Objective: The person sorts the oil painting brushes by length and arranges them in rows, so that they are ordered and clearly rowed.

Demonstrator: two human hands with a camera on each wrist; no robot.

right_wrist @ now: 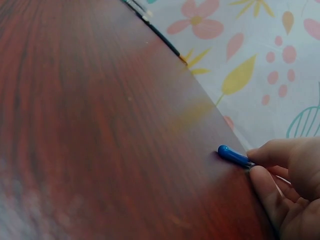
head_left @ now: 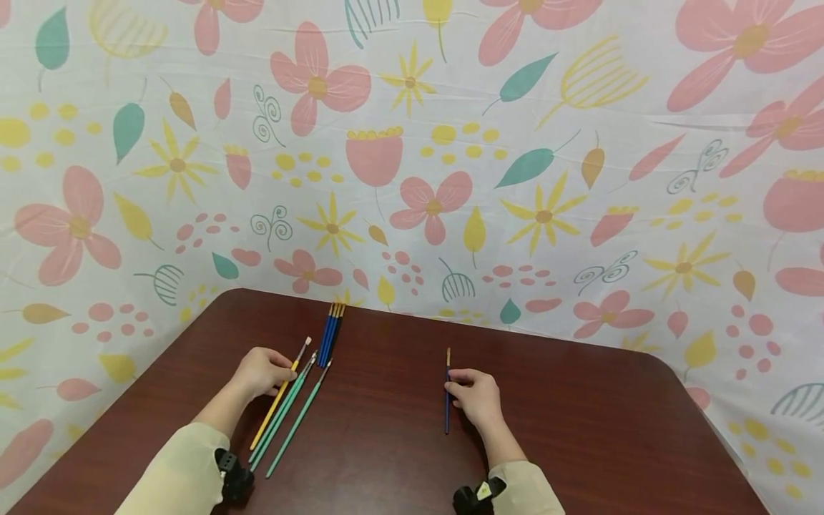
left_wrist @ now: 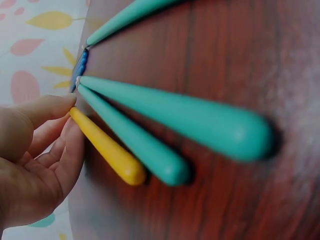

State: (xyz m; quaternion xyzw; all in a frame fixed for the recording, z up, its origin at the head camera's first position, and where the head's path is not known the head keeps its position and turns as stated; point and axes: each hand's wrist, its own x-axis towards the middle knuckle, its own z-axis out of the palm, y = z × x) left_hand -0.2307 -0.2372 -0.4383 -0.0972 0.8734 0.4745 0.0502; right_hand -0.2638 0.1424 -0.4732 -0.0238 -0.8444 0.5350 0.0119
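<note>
**A:** I am watching from the remote station; please tell me, what has the left hand [head_left: 262, 370]?

**B:** I see it on the dark reddish-brown wooden surface [head_left: 579, 429]; its fingers are curled and they pinch the long yellow-handled paintbrush with a white tip [head_left: 278, 398]; in the left wrist view the thumb and the fingers touch the yellow handle near its thin part, so the grip is narrow and is holding that brush.

**A:** And what lies beside it?

**B:** Just right of the yellow brush I see three slim teal-green paintbrushes [head_left: 291, 416]; two lie close together and touch the yellow one almost, the third is a little apart and lies slanted; behind them, near the far edge of the surface, is a tight bundle of blue-handled paintbrushes with orange-yellow ends [head_left: 331, 335].

**A:** The right hand [head_left: 476, 398]?

**B:** It rests well apart from the left group; its fingertips pinch a thin dark blue paintbrush [head_left: 447, 408] that lies flat on the surface, pointing away from me; in the right wrist view the rounded blue end comes out from between the thumb and the fingers; so this grip is also narrow, and closed around the brush.

**A:** What is behind?

**B:** A white cloth with pink flowers, yellow stars and teal leaves [head_left: 412, 143] hangs behind the surface.
</note>
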